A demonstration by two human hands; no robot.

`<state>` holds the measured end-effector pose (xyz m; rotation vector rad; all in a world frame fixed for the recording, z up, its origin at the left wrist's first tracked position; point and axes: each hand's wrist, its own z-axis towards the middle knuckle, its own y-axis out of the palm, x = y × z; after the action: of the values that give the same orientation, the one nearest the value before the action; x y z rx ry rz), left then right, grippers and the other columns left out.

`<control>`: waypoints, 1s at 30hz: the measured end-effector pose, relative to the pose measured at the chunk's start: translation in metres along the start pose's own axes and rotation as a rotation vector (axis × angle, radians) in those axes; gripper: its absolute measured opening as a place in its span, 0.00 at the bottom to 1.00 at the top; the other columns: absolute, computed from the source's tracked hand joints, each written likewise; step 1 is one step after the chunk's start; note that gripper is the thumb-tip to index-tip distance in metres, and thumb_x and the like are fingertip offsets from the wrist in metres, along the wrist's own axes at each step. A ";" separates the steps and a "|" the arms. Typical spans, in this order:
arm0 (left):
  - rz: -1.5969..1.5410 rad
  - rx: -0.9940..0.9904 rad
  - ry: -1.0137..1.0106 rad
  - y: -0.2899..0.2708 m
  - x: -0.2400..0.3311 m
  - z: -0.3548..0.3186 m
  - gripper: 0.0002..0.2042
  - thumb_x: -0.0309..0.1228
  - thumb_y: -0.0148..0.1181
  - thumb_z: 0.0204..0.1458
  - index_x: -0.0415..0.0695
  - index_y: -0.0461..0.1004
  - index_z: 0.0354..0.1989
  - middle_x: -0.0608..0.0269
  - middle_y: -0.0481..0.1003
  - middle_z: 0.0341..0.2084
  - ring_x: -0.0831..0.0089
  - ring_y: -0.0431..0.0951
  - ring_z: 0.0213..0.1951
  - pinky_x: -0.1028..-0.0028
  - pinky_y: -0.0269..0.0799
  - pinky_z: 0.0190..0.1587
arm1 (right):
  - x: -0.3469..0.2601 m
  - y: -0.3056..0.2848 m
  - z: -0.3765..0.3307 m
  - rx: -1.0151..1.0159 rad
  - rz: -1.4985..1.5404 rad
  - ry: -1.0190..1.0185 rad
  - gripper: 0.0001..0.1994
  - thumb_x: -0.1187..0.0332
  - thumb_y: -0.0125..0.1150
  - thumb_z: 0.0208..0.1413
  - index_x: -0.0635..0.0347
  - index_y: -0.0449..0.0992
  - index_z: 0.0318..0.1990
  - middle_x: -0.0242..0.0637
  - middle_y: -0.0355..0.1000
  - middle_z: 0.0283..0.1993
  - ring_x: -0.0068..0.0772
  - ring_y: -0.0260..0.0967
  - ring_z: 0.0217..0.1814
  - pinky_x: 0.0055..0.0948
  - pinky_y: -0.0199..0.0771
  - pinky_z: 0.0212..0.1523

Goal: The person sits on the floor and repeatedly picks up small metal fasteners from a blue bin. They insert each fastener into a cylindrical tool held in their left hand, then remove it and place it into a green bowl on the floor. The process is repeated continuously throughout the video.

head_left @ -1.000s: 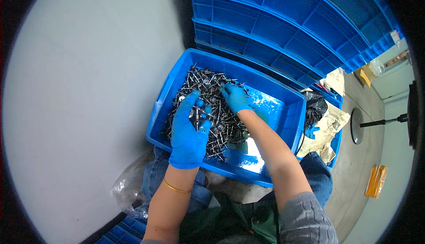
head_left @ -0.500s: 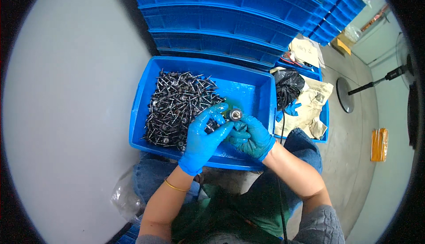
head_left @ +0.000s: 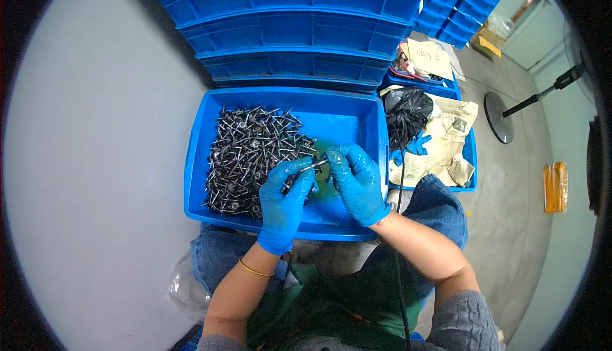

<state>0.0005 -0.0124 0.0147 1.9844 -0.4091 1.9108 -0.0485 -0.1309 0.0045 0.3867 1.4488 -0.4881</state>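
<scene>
Both my hands wear wet blue gloves and meet above a blue plastic bin. My left hand is closed, pinching a thin metal shaft between thumb and forefinger; dark metal shows under its fingers. My right hand pinches the shaft's other end with thumb and forefinger. The shaft lies nearly level, tilted up to the right. A heap of similar metal shafts with round dark heads fills the bin's left part. Greenish liquid wets the bin floor under my right hand.
Stacked blue crates rise behind the bin. To the right, another blue bin holds brown paper, a black plastic bag and a blue glove. A black cable hangs by my right arm. A stand's round base rests on the floor.
My right hand has turned over from palm up to palm down. The round head that faced up no longer shows; a thin shaft now spans my fingertips. The view has shifted slightly.
</scene>
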 end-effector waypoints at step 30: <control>-0.564 -0.319 -0.388 -0.005 -0.023 0.000 0.07 0.25 0.45 0.45 0.39 0.64 0.34 0.64 0.65 0.24 0.79 0.65 0.26 0.81 0.62 0.24 | -0.017 -0.014 0.016 -0.498 0.321 0.409 0.11 0.67 0.47 0.52 0.62 0.69 0.39 0.31 0.66 0.21 0.14 0.59 0.17 0.13 0.55 0.15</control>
<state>0.0016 -0.0084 -0.0087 1.9732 -0.1998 1.0552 -0.0436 -0.1494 0.0232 0.3174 1.7972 0.2288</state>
